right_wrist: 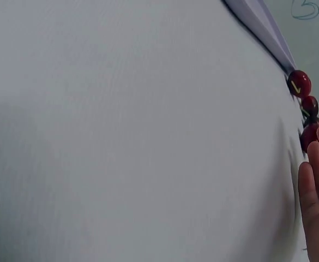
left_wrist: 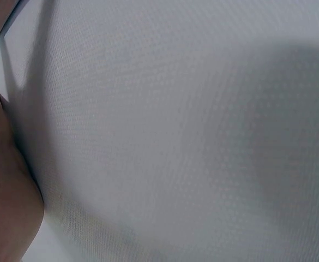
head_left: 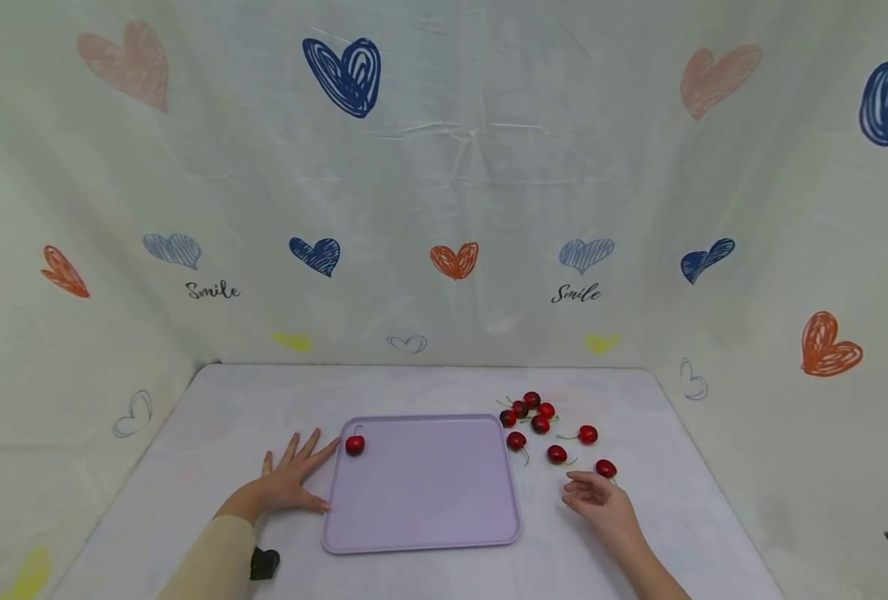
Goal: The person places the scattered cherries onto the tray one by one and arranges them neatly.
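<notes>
A light purple tray (head_left: 423, 487) lies flat on the table, with one red cherry (head_left: 355, 445) near its far left corner. My left hand (head_left: 288, 482) rests beside the tray with fingers spread, the fingertips and thumb at its left edge. To the right of the tray, my right hand (head_left: 598, 500) is over the table with fingers loosely bent and nothing in them. Just beyond its fingers lies a stemmed cherry (head_left: 605, 468), and another cherry (head_left: 556, 454) sits a little farther left. In the right wrist view the fingers (right_wrist: 307, 180) appear near several cherries (right_wrist: 299, 83).
A cluster of stemmed cherries (head_left: 540, 424) lies by the tray's far right corner, with a cherry (head_left: 587, 434) apart from it on the right. A small black object (head_left: 265, 564) is by the left forearm. A heart-printed curtain (head_left: 455, 317) hangs behind the table.
</notes>
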Demonstrator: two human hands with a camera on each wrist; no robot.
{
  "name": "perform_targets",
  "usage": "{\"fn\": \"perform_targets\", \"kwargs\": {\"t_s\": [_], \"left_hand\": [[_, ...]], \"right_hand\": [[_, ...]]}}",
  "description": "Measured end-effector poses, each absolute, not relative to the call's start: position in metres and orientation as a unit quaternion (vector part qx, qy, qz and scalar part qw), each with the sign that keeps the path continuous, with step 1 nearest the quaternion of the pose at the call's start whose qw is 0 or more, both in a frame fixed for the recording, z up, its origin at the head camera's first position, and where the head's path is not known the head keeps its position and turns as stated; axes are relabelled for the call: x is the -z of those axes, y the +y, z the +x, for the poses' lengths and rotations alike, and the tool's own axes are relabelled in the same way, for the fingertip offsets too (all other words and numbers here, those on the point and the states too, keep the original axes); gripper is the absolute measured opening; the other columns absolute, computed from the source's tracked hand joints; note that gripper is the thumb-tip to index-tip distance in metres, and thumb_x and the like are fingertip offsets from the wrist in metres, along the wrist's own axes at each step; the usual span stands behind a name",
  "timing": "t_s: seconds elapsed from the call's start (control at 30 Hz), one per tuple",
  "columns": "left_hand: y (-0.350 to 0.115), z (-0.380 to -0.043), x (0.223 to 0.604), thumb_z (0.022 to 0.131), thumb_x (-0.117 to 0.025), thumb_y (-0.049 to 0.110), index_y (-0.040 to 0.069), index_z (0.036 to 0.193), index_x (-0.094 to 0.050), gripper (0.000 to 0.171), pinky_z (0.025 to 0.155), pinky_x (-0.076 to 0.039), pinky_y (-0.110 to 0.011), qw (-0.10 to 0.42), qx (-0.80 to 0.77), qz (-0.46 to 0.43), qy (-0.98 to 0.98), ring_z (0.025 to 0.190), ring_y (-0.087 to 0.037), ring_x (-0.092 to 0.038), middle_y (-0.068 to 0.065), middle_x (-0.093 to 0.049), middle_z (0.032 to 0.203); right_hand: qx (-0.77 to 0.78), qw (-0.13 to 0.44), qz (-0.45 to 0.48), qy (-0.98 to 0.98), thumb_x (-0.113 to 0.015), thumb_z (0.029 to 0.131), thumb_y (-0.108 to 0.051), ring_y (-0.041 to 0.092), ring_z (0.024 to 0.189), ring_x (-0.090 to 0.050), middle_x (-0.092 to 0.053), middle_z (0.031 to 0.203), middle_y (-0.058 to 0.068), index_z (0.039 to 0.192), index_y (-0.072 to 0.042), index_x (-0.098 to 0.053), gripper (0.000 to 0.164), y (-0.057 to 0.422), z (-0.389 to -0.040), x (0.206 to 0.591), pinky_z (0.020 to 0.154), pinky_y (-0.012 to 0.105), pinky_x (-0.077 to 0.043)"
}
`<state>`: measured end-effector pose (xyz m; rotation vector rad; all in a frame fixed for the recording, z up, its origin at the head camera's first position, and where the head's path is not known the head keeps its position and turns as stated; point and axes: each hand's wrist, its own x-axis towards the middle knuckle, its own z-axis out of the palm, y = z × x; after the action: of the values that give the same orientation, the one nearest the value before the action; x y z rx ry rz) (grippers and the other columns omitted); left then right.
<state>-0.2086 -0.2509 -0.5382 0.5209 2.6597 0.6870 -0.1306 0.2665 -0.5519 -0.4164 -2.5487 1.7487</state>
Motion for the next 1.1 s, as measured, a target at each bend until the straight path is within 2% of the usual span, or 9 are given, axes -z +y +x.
{"fn": "perform_targets", "kwargs": {"t_s": [0.13, 0.33, 0.53, 0.7, 0.8, 1.0, 1.1], "left_hand": [[-0.252, -0.209, 0.541, 0.067, -0.083, 0.051, 0.014, 0.153, -0.029, 0.108, 0.098, 0.01, -0.078, 0.173, -0.239, 0.184, 0.938, 0.14, -0.055, 0.008, -0.026, -0.004, 0.159], [-0.252, -0.21, 0.543, 0.067, -0.083, 0.053, 0.013, 0.152, -0.029, 0.108, 0.098, 0.011, -0.077, 0.172, -0.239, 0.183, 0.938, 0.14, -0.055, 0.009, -0.026, -0.004, 0.159], [-0.252, -0.211, 0.545, 0.067, -0.082, 0.054, 0.013, 0.153, -0.028, 0.11, 0.098, 0.014, -0.077, 0.177, -0.241, 0.18, 0.937, 0.139, -0.055, 0.01, -0.026, -0.003, 0.159], [-0.257, -0.214, 0.554, 0.066, -0.079, 0.061, 0.031, 0.156, -0.022, 0.11, 0.097, 0.022, -0.072, 0.174, -0.252, 0.182, 0.935, 0.14, -0.053, 0.013, -0.026, -0.001, 0.159], [-0.258, -0.214, 0.557, 0.066, -0.076, 0.065, 0.04, 0.155, -0.018, 0.11, 0.099, 0.022, -0.071, 0.172, -0.245, 0.18, 0.937, 0.141, -0.051, 0.013, -0.023, -0.001, 0.16], [-0.256, -0.212, 0.55, 0.065, -0.081, 0.058, 0.022, 0.155, -0.026, 0.111, 0.097, 0.021, -0.073, 0.176, -0.263, 0.18, 0.931, 0.139, -0.054, 0.014, -0.026, -0.001, 0.159], [-0.258, -0.212, 0.551, 0.066, -0.08, 0.059, 0.024, 0.155, -0.025, 0.11, 0.097, 0.022, -0.073, 0.174, -0.258, 0.184, 0.932, 0.14, -0.054, 0.014, -0.025, -0.001, 0.159]], "right_hand": [[-0.531, 0.004, -0.137, -0.836, -0.08, 0.08, -0.007, 0.016, 0.086, -0.063, -0.069, 0.094, 0.004, 0.115, -0.001, -0.067, 0.038, 0.279, -0.127, 0.554, 0.073, 0.02, -0.053], [-0.487, 0.023, -0.123, -0.864, -0.081, 0.078, -0.007, 0.012, 0.081, -0.062, -0.069, 0.094, 0.003, 0.113, -0.002, -0.068, 0.038, 0.297, -0.123, 0.554, 0.07, 0.021, -0.053], [-0.472, 0.017, -0.136, -0.871, -0.083, 0.078, -0.012, 0.013, 0.086, -0.062, -0.07, 0.098, 0.005, 0.116, -0.001, -0.067, 0.042, 0.308, -0.119, 0.551, 0.073, 0.019, -0.053], [-0.458, 0.033, -0.14, -0.877, -0.083, 0.077, -0.012, 0.012, 0.085, -0.061, -0.07, 0.096, 0.006, 0.116, 0.0, -0.067, 0.044, 0.315, -0.117, 0.554, 0.072, 0.02, -0.052], [-0.455, 0.047, -0.137, -0.879, -0.083, 0.077, -0.011, 0.011, 0.083, -0.06, -0.069, 0.095, 0.007, 0.115, 0.002, -0.067, 0.043, 0.319, -0.117, 0.555, 0.071, 0.02, -0.052], [-0.444, 0.051, -0.148, -0.882, -0.082, 0.079, -0.014, 0.01, 0.08, -0.059, -0.068, 0.094, 0.007, 0.116, 0.003, -0.066, 0.043, 0.325, -0.117, 0.555, 0.069, 0.019, -0.051], [-0.437, 0.052, -0.153, -0.885, -0.08, 0.08, -0.012, 0.011, 0.08, -0.058, -0.068, 0.093, 0.006, 0.116, 0.003, -0.065, 0.041, 0.327, -0.118, 0.555, 0.068, 0.019, -0.051]]}}
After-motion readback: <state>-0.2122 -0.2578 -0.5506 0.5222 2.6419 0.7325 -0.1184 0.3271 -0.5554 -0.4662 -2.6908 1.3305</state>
